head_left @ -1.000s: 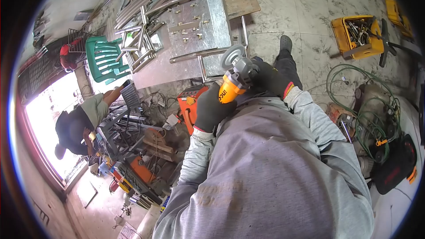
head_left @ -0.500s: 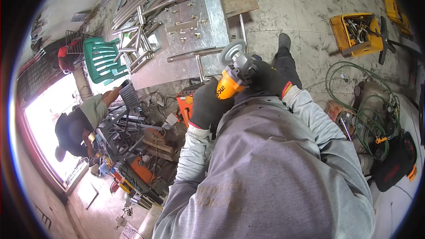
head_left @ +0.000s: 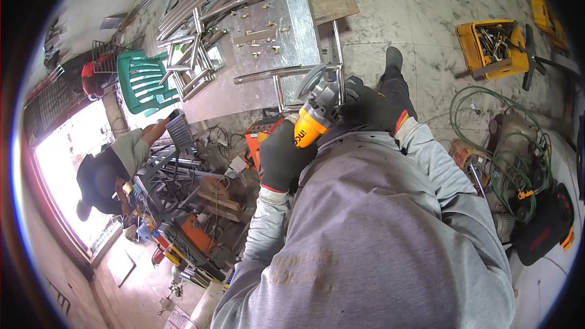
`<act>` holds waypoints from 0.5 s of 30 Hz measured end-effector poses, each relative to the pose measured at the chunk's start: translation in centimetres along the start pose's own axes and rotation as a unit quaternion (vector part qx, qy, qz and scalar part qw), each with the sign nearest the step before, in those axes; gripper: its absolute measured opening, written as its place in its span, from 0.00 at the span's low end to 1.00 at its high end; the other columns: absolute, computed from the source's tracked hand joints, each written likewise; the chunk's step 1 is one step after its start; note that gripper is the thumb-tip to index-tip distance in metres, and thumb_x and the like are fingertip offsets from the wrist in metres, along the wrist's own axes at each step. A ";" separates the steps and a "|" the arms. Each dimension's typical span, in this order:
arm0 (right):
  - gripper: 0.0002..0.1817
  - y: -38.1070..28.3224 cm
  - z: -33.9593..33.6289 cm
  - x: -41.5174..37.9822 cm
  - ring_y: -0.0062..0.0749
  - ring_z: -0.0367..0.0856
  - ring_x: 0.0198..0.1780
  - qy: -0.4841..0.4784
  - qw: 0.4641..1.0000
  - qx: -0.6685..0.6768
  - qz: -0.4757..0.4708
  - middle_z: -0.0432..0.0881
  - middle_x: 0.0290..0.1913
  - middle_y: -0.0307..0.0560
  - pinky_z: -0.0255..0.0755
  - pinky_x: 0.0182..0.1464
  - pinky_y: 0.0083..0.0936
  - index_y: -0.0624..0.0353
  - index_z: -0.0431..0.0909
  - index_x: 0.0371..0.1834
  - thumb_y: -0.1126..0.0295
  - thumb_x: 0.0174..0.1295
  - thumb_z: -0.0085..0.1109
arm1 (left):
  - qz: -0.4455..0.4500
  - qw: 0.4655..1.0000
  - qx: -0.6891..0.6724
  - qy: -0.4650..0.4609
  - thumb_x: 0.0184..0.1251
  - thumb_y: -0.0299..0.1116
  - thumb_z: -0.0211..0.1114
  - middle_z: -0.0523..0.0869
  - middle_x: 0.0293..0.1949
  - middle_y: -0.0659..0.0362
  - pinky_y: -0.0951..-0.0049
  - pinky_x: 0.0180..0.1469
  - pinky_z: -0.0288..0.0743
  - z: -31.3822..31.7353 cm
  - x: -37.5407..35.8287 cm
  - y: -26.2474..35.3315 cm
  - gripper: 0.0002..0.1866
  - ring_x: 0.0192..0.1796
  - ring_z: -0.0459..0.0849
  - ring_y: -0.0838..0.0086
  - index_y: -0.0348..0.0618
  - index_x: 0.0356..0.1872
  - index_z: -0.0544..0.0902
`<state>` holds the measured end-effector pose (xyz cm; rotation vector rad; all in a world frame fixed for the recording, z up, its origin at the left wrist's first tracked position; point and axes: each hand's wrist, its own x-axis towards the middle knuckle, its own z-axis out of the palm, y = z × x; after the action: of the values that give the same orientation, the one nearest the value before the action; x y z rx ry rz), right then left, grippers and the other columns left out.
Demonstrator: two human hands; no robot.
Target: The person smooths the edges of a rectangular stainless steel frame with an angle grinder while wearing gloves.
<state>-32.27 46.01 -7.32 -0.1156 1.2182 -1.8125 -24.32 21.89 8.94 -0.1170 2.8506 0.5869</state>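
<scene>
My left hand (head_left: 283, 153), in a dark glove, is wrapped round the rear body of an orange and grey angle grinder (head_left: 312, 123). My right hand (head_left: 368, 106), also gloved, is closed at the grinder's head, its fingers partly hidden. The grinder's disc (head_left: 311, 81) points up toward the table and overlaps a shiny metal tube frame (head_left: 278, 75) at the table's edge. Whether the disc touches the frame I cannot tell. Several small metal pieces and a flat bar (head_left: 255, 36) lie on the metal-topped table (head_left: 222, 96).
Metal tubes (head_left: 194, 55) are piled on the table's left. Beyond are a green chair (head_left: 141, 82) and a bending person (head_left: 106, 173). A yellow toolbox (head_left: 466, 42) and a coiled green hose (head_left: 454, 109) lie at the right. Scrap metal and wood (head_left: 216, 201) fill the lower left.
The grinder and both hands have shifted slightly down in view, and the disc has tilted to a more edge-on angle. The table and its contents appear slightly farther right.
</scene>
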 end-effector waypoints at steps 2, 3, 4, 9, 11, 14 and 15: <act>0.29 1.0 -0.7 0.1 0.27 0.88 0.60 -0.022 0.999 0.004 -0.034 0.90 0.63 0.45 0.85 0.61 0.31 0.56 0.79 0.78 0.72 0.75 0.74 | -0.003 1.000 0.005 0.016 0.55 0.43 0.85 0.90 0.32 0.51 0.52 0.38 0.84 0.9 -0.3 0.4 0.25 0.37 0.92 0.51 0.45 0.50 0.87; 0.29 0.1 -0.7 -0.1 0.28 0.87 0.62 -0.043 0.999 0.008 -0.025 0.89 0.65 0.45 0.85 0.63 0.31 0.56 0.78 0.79 0.74 0.75 0.73 | -0.011 1.000 0.016 0.002 0.54 0.42 0.84 0.90 0.32 0.51 0.52 0.38 0.84 1.2 -0.2 0.8 0.23 0.37 0.92 0.51 0.45 0.48 0.86; 0.30 -0.6 -0.6 -0.2 0.29 0.87 0.64 -0.065 0.998 0.013 -0.016 0.89 0.67 0.45 0.84 0.65 0.30 0.56 0.77 0.79 0.77 0.75 0.72 | -0.020 0.999 0.027 -0.012 0.54 0.41 0.84 0.89 0.31 0.51 0.52 0.37 0.83 1.5 -0.1 1.0 0.21 0.36 0.92 0.51 0.46 0.45 0.85; 0.32 -4.8 0.5 -1.8 0.31 0.85 0.68 -0.031 0.998 -0.026 0.055 0.88 0.69 0.45 0.81 0.70 0.31 0.56 0.75 0.81 0.78 0.74 0.72 | -0.006 1.000 0.004 -0.012 0.53 0.42 0.84 0.88 0.30 0.50 0.51 0.37 0.82 1.9 -0.3 1.6 0.22 0.35 0.91 0.50 0.45 0.42 0.83; 0.32 -5.4 0.6 -1.9 0.32 0.85 0.69 0.011 0.983 -0.153 0.102 0.88 0.70 0.45 0.80 0.71 0.31 0.56 0.74 0.81 0.77 0.75 0.72 | 0.002 1.000 -0.001 -0.015 0.53 0.43 0.85 0.88 0.30 0.50 0.50 0.37 0.82 1.8 -0.5 1.7 0.22 0.35 0.91 0.50 0.45 0.42 0.83; 0.31 -3.6 -0.1 -1.3 0.39 0.87 0.67 0.036 0.940 0.309 0.137 0.86 0.70 0.52 0.83 0.68 0.36 0.61 0.70 0.84 0.72 0.81 0.66 | -0.006 1.000 0.003 -0.024 0.52 0.47 0.89 0.90 0.32 0.49 0.50 0.38 0.83 2.1 -0.8 1.7 0.29 0.36 0.92 0.48 0.44 0.48 0.84; 0.30 -4.9 0.3 -1.4 0.39 0.87 0.66 -0.005 0.992 0.079 0.103 0.86 0.69 0.52 0.84 0.67 0.36 0.60 0.70 0.84 0.74 0.81 0.64 | -0.012 0.999 -0.001 -0.034 0.52 0.47 0.90 0.91 0.32 0.49 0.50 0.38 0.83 2.0 -0.9 1.8 0.29 0.36 0.92 0.48 0.44 0.48 0.84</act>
<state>-34.47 47.24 -2.85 0.0874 1.0361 -1.7172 -23.27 24.37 8.02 -0.1294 2.7798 0.5777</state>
